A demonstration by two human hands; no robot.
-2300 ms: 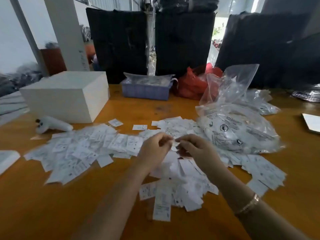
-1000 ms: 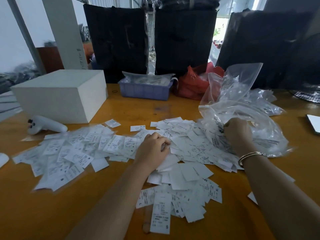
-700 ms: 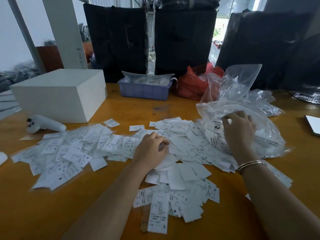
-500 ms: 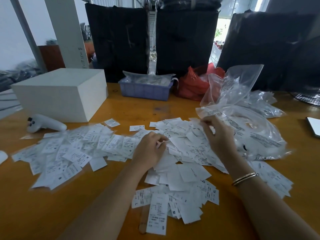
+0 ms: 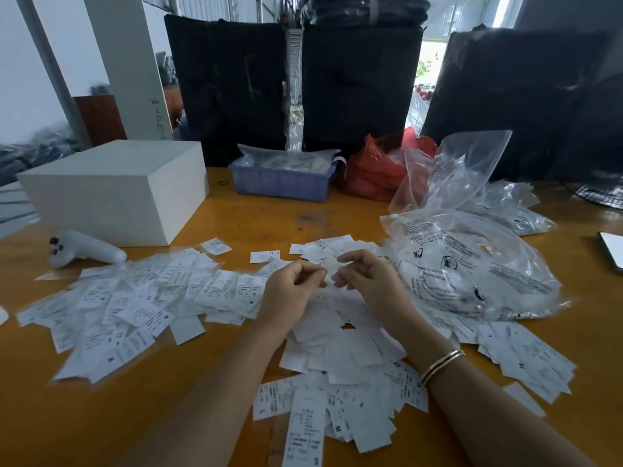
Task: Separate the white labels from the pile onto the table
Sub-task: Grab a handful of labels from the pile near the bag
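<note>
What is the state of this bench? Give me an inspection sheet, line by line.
Surface: orange wooden table, largely covered.
Job's things: white printed paper labels spread left, centre and right.
Clutter: white rectangular box; white handheld controller; lilac plastic crate; red plastic bag; clear printed plastic bags.
Grips: left hand and right hand together pinch a label.
Cables: nothing seen.
Surroundings: black wrapped bundles behind the table.

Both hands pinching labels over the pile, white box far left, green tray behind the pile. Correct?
Not quite: the head view shows the tray is blue-purple, not green. The rest holds: both hands, left and right, pinch labels over the pile; white box far left.
</note>
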